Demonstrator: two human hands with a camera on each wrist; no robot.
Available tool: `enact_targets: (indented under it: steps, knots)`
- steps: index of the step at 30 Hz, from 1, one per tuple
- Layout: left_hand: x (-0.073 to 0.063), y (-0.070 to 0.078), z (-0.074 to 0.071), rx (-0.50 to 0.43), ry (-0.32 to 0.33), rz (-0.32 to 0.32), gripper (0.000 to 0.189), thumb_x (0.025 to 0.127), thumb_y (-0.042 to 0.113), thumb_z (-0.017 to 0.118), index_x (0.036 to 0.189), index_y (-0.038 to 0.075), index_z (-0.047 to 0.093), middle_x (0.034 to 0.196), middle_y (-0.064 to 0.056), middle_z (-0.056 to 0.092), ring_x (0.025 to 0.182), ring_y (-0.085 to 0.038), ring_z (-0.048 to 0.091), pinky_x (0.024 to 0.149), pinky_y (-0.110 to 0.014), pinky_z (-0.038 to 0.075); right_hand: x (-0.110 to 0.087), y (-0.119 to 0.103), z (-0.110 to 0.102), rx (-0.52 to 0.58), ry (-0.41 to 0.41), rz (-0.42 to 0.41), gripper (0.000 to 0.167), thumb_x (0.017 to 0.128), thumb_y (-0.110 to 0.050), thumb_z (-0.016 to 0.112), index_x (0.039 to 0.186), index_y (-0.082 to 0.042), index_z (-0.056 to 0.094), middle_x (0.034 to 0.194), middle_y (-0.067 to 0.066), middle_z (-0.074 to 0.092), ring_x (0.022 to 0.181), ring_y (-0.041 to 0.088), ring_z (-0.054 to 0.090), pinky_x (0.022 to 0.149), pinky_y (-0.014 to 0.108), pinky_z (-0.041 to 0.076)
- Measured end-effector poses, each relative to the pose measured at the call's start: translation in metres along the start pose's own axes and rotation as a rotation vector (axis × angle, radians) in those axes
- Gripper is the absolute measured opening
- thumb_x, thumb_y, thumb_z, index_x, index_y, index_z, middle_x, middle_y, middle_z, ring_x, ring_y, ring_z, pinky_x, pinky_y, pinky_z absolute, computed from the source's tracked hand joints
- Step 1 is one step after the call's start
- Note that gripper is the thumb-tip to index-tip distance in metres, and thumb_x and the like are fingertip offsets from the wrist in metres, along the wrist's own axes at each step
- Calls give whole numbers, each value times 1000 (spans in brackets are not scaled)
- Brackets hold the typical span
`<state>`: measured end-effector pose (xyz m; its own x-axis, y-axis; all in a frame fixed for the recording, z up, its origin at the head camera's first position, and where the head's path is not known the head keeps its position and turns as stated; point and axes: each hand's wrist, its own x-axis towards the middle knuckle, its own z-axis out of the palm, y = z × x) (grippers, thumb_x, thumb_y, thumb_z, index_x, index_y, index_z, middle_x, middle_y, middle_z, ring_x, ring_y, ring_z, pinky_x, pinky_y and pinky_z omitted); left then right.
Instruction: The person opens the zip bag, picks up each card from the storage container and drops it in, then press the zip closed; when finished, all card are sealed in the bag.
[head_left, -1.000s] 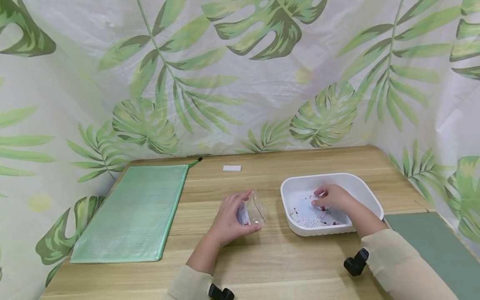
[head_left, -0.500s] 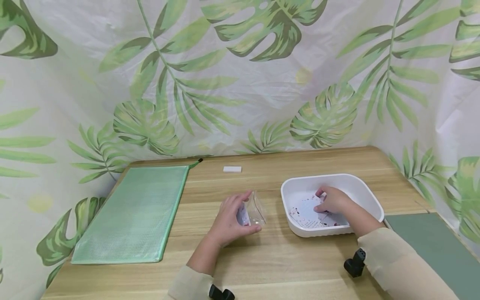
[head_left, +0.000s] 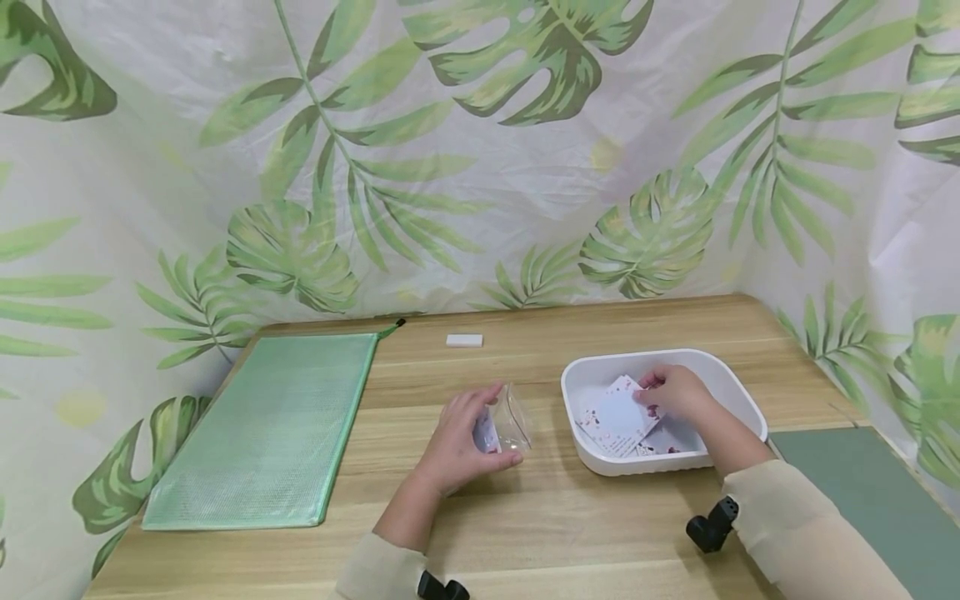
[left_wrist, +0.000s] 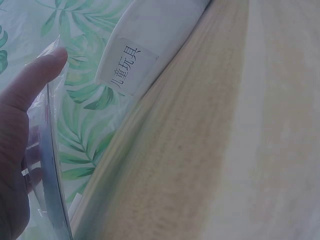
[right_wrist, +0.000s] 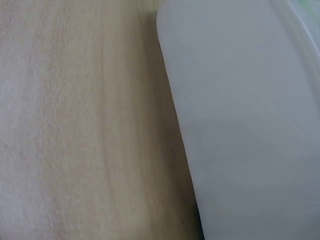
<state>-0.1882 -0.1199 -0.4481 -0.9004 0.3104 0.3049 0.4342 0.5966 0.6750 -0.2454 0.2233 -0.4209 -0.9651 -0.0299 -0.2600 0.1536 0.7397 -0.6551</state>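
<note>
In the head view my left hand [head_left: 459, 442] grips a clear plastic zip bag [head_left: 514, 421] above the table, its mouth facing right. Printed cards [head_left: 486, 430] show inside the bag. The left wrist view catches the same bag [left_wrist: 50, 165] edge-on, between thumb and fingers. To the right, my right hand [head_left: 673, 393] reaches into a white plastic bin [head_left: 622, 467] and pinches the corner of a pale card [head_left: 619, 417] with reddish specks and small print. That card is tilted up over other similar cards lying in the bin. The right wrist view shows only the bin's outer wall [right_wrist: 240, 125] and tabletop.
A green mesh zip pouch [head_left: 262, 433] lies flat at the left. Near the back edge sits a small white block [head_left: 464, 340]. A grey-green mat [head_left: 862, 492] covers the right side. A leaf-print curtain [head_left: 480, 167] hangs behind the wooden table [head_left: 525, 533].
My right hand's fingers have shifted over the cards and lifted one by its corner, tilting it up in the bin. The left hand and bag have stayed in place.
</note>
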Motion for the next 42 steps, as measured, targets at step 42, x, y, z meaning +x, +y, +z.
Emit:
enact_targets:
  steps: [42]
  knots:
    - [0, -1, 1, 4, 19, 9, 96, 61, 43, 87, 145, 20, 48, 128, -5, 59, 124, -28, 49, 104, -52, 40, -51, -25, -16, 378, 230, -119, 49, 92, -29, 67, 134, -4, 59, 85, -16, 65, 78, 2, 61, 73, 22, 52]
